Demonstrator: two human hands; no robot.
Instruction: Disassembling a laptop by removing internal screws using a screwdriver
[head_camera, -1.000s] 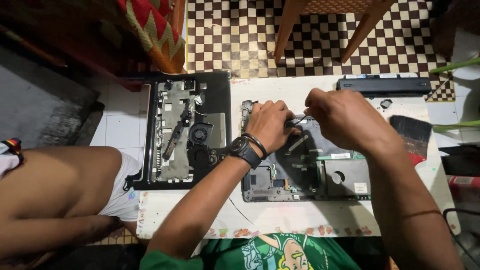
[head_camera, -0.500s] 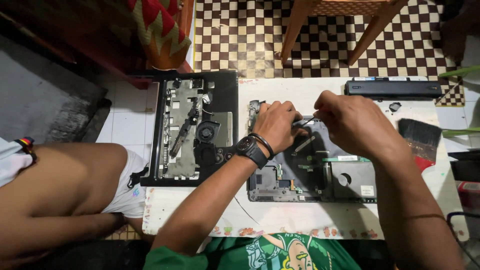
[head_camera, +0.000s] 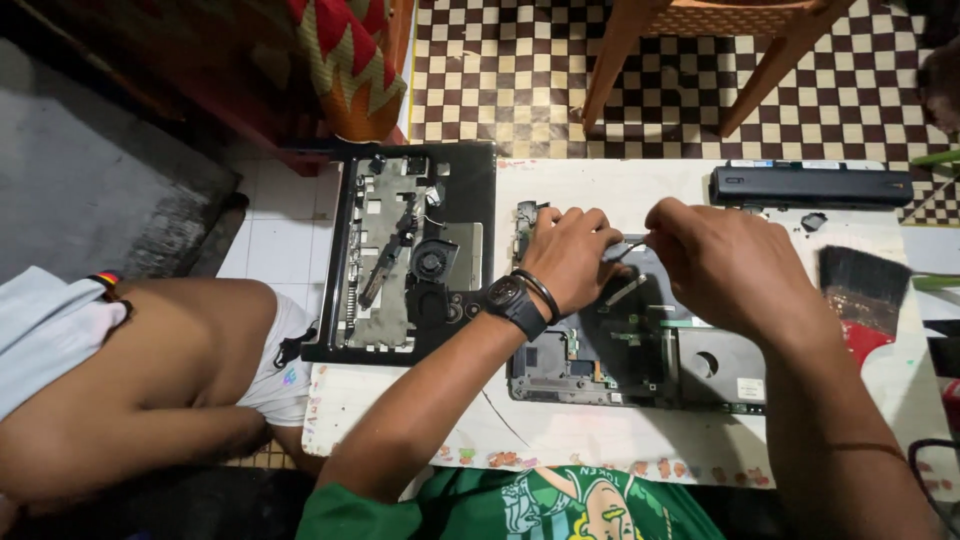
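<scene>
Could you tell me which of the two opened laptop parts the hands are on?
The right one, the grey motherboard section; the black chassis with the round fan lies untouched to its left.

The floor (head_camera: 520, 80) is a brown-and-cream checkerboard; the cloth (head_camera: 345, 60) above shows red, yellow and green zigzags. The laptop base (head_camera: 415, 255) and battery (head_camera: 810, 186) are black, the table (head_camera: 590, 430) white, the shirt (head_camera: 560, 505) green, and the brush (head_camera: 865, 300) black-bristled with a red handle.

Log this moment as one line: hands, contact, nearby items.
left hand rests on laptop base | right hand pinches small metal tool | opened chassis left | battery, brush right
</scene>
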